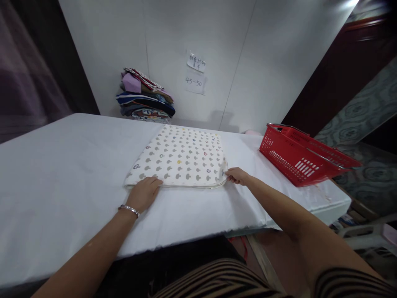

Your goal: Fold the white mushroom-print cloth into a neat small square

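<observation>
A folded white cloth (186,159) with a small mushroom-like print, mostly grey with a few coloured ones, lies flat on the white-covered table. Its layered near edge faces me. My left hand (145,191), with a silver bracelet at the wrist, rests on the near edge toward the left corner, fingers laid out over the fabric. At the near right corner, my right hand (237,176) pinches the cloth's edge between thumb and fingers, and the fabric there is slightly rumpled. The rest of the cloth spreads away from me toward the wall.
A red plastic basket (305,155) with metal handles stands on the table at right. Against the wall, a stack of folded fabrics (145,97) rises at the back left. Two paper notes (194,82) are stuck to the wall. The white table (77,174) extends far left.
</observation>
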### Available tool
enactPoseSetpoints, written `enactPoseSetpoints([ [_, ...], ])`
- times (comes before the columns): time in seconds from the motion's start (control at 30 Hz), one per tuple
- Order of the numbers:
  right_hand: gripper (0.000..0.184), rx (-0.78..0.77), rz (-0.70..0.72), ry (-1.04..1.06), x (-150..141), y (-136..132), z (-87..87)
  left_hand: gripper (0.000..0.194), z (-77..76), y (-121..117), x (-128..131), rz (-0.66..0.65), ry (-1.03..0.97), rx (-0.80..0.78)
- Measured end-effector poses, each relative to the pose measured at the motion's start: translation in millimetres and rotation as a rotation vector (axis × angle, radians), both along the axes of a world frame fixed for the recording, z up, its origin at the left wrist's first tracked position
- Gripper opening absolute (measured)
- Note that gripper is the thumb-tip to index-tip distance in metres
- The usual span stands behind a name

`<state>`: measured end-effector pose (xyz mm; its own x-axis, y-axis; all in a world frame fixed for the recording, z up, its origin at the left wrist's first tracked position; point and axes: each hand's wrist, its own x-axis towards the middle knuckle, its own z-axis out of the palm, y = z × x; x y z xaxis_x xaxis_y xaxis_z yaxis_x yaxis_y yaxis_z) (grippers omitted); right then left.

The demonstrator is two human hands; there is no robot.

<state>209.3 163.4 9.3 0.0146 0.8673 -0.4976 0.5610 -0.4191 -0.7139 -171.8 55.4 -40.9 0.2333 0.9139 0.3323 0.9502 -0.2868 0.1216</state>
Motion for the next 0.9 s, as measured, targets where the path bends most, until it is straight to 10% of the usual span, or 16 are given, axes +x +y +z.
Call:
enactPoseSetpoints([
  [0.9, 0.015, 0.214, -0.148, -0.056, 19, -18, -31.1, 0.025, -2.4, -3, -1, -0.022, 0.039, 0.091],
])
